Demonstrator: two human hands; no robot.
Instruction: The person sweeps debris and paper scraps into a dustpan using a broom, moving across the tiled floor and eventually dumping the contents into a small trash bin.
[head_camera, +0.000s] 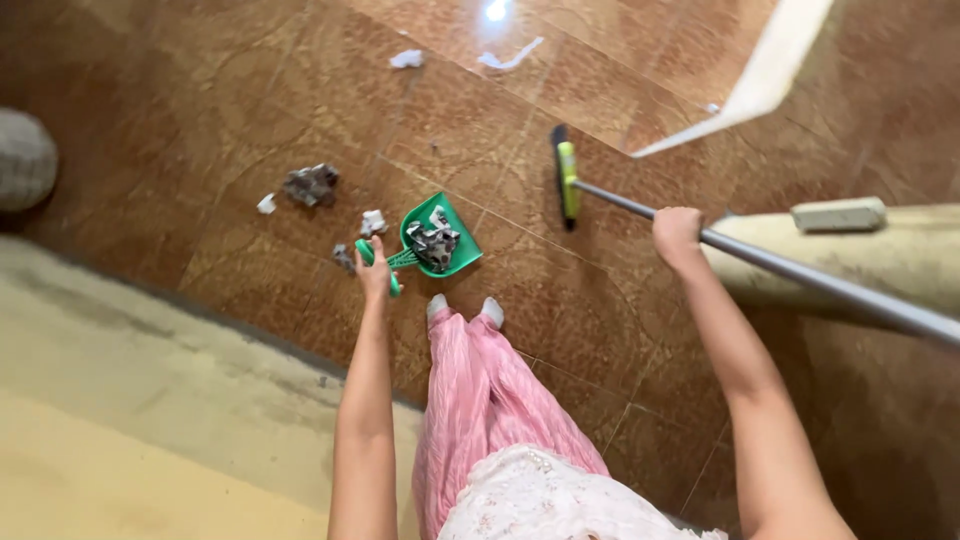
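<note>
My left hand (373, 268) grips the handle of a green dustpan (452, 252) held over the brown tiled floor. Crumpled grey and white litter (433, 241) lies in the pan. My right hand (677, 233) is closed around the grey metal pole (800, 278) of a broom. Its green and black head (565, 180) rests on the floor to the right of the dustpan. A crumpled grey wad (311, 184) and small white scraps (372, 222) lie on the tiles left of the pan. My feet in white socks (463, 308) stand just below the pan.
More white paper scraps (508, 57) lie further away at the top. A beige mat or bed edge (150, 400) fills the lower left. A cushioned beige surface with a white block (838, 213) on it is at the right. A grey round object (24, 158) sits at far left.
</note>
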